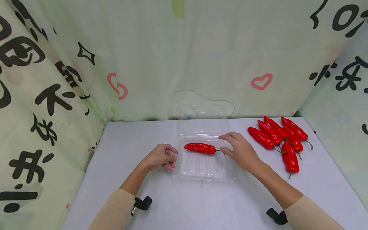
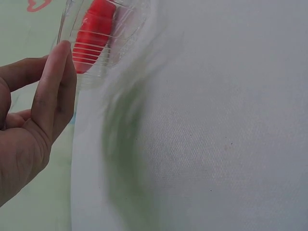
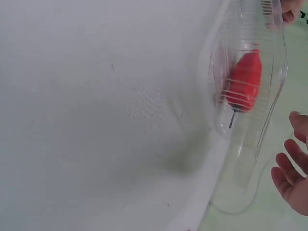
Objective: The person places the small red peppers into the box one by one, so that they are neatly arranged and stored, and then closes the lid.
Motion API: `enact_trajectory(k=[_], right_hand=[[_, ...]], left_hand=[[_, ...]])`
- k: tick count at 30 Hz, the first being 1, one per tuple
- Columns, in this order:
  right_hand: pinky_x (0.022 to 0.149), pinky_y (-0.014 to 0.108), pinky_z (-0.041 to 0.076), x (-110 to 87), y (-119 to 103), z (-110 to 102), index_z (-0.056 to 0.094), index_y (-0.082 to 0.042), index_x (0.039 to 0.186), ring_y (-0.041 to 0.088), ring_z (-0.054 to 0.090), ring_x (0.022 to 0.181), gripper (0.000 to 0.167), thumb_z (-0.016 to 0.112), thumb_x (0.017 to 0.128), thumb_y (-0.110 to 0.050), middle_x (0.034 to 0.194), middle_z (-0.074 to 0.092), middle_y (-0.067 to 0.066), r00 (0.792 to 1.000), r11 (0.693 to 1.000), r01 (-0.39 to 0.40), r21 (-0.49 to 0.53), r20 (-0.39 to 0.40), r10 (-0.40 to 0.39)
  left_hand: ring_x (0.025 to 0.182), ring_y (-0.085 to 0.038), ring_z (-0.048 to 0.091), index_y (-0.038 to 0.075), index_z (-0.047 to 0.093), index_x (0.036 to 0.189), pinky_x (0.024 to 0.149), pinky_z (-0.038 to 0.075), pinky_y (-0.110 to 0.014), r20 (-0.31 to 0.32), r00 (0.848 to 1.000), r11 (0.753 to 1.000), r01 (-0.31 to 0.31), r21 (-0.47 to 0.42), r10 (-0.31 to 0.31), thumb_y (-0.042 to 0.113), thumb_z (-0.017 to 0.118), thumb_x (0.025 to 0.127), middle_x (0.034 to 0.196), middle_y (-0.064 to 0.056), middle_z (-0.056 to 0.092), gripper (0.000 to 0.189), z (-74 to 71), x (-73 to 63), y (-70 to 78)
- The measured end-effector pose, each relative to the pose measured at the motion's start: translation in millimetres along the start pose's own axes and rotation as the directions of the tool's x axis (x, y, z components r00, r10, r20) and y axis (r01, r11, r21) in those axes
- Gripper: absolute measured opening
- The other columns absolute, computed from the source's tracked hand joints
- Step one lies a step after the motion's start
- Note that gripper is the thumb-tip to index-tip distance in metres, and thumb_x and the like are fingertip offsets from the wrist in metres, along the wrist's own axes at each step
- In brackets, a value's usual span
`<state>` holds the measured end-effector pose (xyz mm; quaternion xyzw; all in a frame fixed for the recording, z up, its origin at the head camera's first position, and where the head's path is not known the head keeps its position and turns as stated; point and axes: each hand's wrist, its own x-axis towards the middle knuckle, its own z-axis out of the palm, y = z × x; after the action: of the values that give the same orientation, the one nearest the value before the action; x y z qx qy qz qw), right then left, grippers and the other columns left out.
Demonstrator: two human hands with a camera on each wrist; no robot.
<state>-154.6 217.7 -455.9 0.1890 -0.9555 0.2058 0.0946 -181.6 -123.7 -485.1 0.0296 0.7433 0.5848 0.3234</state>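
Observation:
A red chili pepper (image 1: 199, 148) lies crosswise in the base of a clear plastic clamshell box (image 1: 207, 172), its stem pointing right. The box's transparent lid (image 1: 204, 119) is folded back toward the curtain. At the left rim, the fingertips of my left hand (image 1: 162, 157) touch or nearly touch the plastic. In the left wrist view, those fingers look fairly straight against the rim of the box (image 2: 103, 67). My right hand (image 1: 241, 150) is over the box's right side beside the stem, fingers spread and holding nothing. The right wrist view shows it apart from the chili pepper (image 3: 245, 79).
Several more red chili peppers (image 1: 268, 132) lie in a group on the right of the white table (image 1: 138, 137). A printed curtain (image 1: 143, 64) borders the table at the back and sides. A thin cord (image 1: 207, 98) runs behind the lid.

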Motion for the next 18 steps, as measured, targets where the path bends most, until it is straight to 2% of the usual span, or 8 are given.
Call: enact_trajectory(k=[9, 18], right_hand=[[0.085, 0.056, 0.062, -18.4, 29, -22, 0.066, -0.008, 0.131, 0.036, 0.061, 0.114, 0.059, 0.09, 0.078, -0.014, 0.122, 0.065, 0.017, 0.995, 0.999, -0.049, -0.006, -0.082, 0.049], [0.083, 0.066, 0.059, -41.4, 60, -41, 0.059, 0.0, 0.137, 0.045, 0.055, 0.122, 0.069, 0.091, 0.076, -0.013, 0.133, 0.059, 0.025, 0.984, 0.987, -0.158, 0.027, -0.075, 0.159]], left_hand=[[0.067, -0.021, 0.07, -0.006, 0.06, 0.125, 0.064, 0.065, -0.034, -0.018, 1.0, 1.0, 0.018, 0.003, -0.018, 0.001, 0.068, 0.096, 0.092, -0.021, 0.069, 0.031, -0.8, -1.1, 0.0], [0.067, -0.021, 0.07, -0.007, 0.06, 0.125, 0.063, 0.065, -0.034, -0.013, 1.0, 1.0, 0.003, -0.014, -0.003, -0.001, 0.068, 0.095, 0.09, -0.02, 0.069, 0.031, 0.8, -0.2, -1.2]])
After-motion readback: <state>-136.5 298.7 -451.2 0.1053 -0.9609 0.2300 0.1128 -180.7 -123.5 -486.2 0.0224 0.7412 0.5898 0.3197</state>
